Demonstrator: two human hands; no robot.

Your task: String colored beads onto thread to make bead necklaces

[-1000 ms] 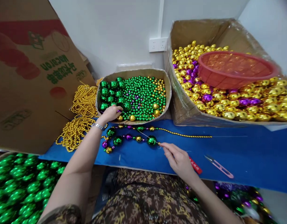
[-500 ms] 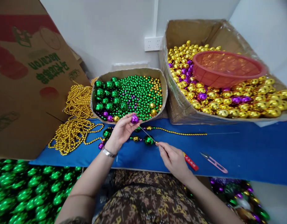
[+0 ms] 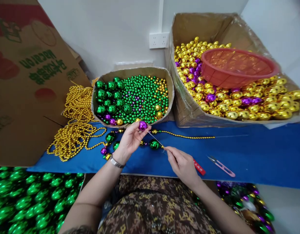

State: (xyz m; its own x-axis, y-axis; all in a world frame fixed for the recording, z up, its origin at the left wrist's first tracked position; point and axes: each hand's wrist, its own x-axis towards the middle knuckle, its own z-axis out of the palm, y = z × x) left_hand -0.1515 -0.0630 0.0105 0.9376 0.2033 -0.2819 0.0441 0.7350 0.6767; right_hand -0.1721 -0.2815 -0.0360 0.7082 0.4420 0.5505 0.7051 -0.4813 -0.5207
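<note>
Pinches a shiny purple bead (image 3: 143, 125) between thumb and fingertips of the left hand (image 3: 129, 141), with the clock read from that bead. Grips a thin needle (image 3: 155, 138) in closed thumb and forefinger of the right hand (image 3: 182, 164), at four o'clock, pointing it toward the bead; cannot tell whether into a hole or just against the side.

At eleven o'clock, a cut-down cardboard box (image 3: 132, 72), with large green balls (image 3: 112, 85) along the nine-o'clock side, small green beads (image 3: 145, 91) over the middle, small gold beads (image 3: 162, 86) toward three o'clock, and a few larger gold and purple beads (image 3: 119, 122) by the front edge. At two o'clock, a taller, plastic-wrapped carton (image 3: 185, 110) of gold beads (image 3: 223, 106) mixed with purple, with a red plastic basket (image 3: 220, 76) resting on top. Between nine and ten, a large printed carton (image 3: 18, 113), contents hidden.

On the blue cloth (image 3: 262, 152), coiled gold bead strands (image 3: 79, 100) at nine o'clock; partly behind the left hand, a garland (image 3: 154, 144) of green, purple and gold beads; toward three, a gold-beaded cord (image 3: 201, 137); at four, a red-labelled item (image 3: 200, 167) and pink-handled thread snips (image 3: 224, 168).

Below the cloth's edge, large green beads (image 3: 40, 195) at eight and a mixed bead pile (image 3: 244, 198) at four. Just past twelve, a white socket plate (image 3: 159, 40) on the pale wall (image 3: 115, 32).
</note>
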